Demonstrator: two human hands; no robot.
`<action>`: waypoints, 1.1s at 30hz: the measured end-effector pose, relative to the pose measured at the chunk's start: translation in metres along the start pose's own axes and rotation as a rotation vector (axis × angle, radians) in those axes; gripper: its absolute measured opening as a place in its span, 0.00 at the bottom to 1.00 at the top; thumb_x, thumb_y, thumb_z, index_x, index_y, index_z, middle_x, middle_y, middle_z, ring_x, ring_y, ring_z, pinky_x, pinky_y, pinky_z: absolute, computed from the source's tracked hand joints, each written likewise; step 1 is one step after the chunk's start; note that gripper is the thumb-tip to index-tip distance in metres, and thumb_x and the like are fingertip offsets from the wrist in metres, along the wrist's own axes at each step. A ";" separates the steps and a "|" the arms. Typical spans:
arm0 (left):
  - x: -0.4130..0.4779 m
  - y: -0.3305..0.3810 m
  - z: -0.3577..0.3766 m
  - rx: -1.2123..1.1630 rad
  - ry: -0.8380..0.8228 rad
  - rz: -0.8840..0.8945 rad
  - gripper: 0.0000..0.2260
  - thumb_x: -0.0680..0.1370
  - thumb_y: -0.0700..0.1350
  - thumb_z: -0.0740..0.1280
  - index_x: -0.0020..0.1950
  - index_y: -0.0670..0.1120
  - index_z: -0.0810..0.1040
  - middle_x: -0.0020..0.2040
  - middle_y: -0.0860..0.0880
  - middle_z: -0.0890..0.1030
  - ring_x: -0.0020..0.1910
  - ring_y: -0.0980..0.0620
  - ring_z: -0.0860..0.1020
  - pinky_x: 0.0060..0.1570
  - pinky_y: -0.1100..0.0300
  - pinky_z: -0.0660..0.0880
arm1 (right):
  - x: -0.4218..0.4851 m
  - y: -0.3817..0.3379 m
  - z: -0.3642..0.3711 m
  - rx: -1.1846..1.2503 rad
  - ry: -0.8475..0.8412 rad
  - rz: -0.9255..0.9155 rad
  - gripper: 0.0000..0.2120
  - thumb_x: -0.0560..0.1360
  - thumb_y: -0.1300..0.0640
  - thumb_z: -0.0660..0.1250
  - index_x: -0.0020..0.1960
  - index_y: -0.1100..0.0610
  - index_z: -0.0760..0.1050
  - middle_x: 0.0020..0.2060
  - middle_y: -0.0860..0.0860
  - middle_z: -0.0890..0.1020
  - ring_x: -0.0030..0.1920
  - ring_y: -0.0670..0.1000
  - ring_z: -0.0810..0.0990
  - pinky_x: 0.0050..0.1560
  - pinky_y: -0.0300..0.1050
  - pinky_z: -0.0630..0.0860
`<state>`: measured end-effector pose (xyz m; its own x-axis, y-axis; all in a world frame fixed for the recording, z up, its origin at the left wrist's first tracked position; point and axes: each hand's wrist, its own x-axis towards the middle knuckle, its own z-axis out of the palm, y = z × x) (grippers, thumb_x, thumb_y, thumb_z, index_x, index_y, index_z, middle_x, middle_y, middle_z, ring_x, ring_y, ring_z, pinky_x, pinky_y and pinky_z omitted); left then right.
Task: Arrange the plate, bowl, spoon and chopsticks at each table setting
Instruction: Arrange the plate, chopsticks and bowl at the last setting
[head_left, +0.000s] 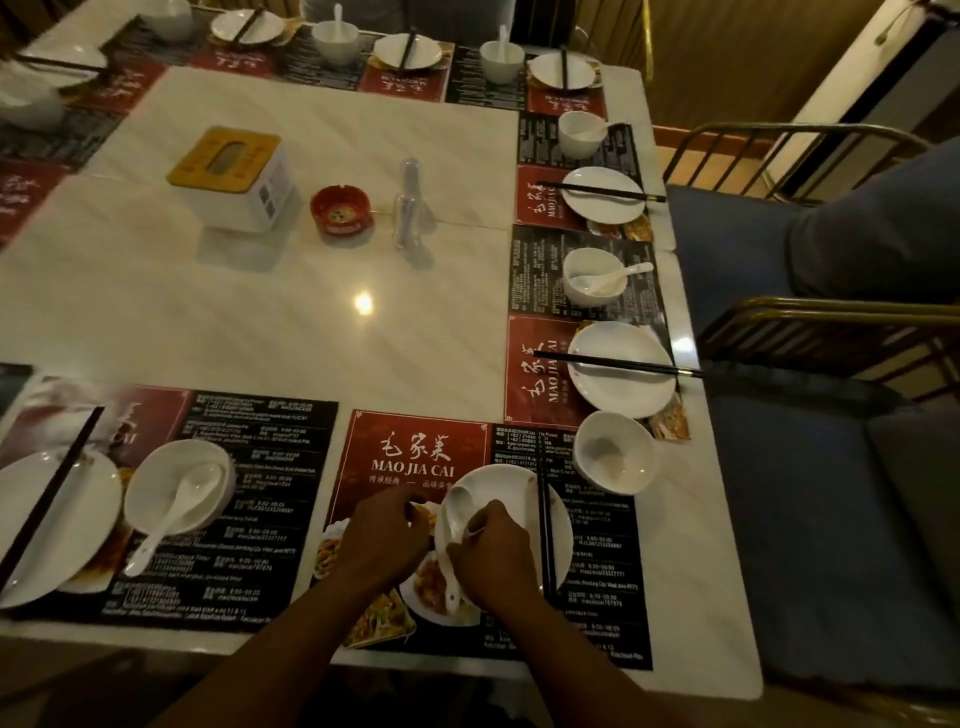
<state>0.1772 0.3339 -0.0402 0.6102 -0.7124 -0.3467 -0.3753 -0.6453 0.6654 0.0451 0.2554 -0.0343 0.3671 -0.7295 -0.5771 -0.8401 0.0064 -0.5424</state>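
At the nearest setting, a spoon (459, 512) is gripped by the right hand (493, 553) over the plate (511, 480), probably so that it can be moved into the empty bowl (615, 454) just beyond, as at the other settings. Chopsticks (545, 535) are laid across the plate's right side. The left hand (384, 535) is curled at the plate's left rim, seemingly to steady it; whether the rim is actually held cannot be told. A placemat (415, 447) lies beneath.

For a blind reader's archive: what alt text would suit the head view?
A person's right hand holds a white spoon over a plate with chopsticks across it, the left hand at its rim. An empty bowl stands nearby.
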 end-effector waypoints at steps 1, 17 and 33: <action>0.001 0.001 -0.001 0.010 -0.007 0.017 0.10 0.77 0.41 0.68 0.58 0.50 0.81 0.52 0.54 0.83 0.47 0.60 0.79 0.46 0.65 0.76 | -0.002 0.002 -0.003 0.031 -0.002 0.009 0.12 0.72 0.54 0.72 0.47 0.48 0.69 0.43 0.46 0.79 0.42 0.44 0.77 0.37 0.37 0.73; 0.001 0.021 0.016 0.104 0.048 0.159 0.14 0.74 0.39 0.71 0.59 0.47 0.80 0.49 0.52 0.80 0.48 0.54 0.76 0.49 0.59 0.74 | -0.020 0.132 -0.100 0.176 0.295 0.236 0.07 0.74 0.54 0.75 0.49 0.52 0.77 0.43 0.49 0.82 0.38 0.44 0.78 0.31 0.34 0.69; -0.011 0.012 0.031 0.046 0.038 -0.027 0.20 0.73 0.41 0.72 0.64 0.47 0.76 0.57 0.49 0.77 0.53 0.53 0.74 0.52 0.57 0.73 | -0.046 0.101 -0.055 -0.077 0.050 -0.089 0.16 0.71 0.42 0.73 0.46 0.46 0.67 0.36 0.42 0.75 0.36 0.38 0.73 0.31 0.31 0.65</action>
<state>0.1447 0.3252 -0.0491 0.6464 -0.6840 -0.3382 -0.3892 -0.6767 0.6250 -0.0781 0.2518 -0.0290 0.4226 -0.7580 -0.4968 -0.8342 -0.1110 -0.5402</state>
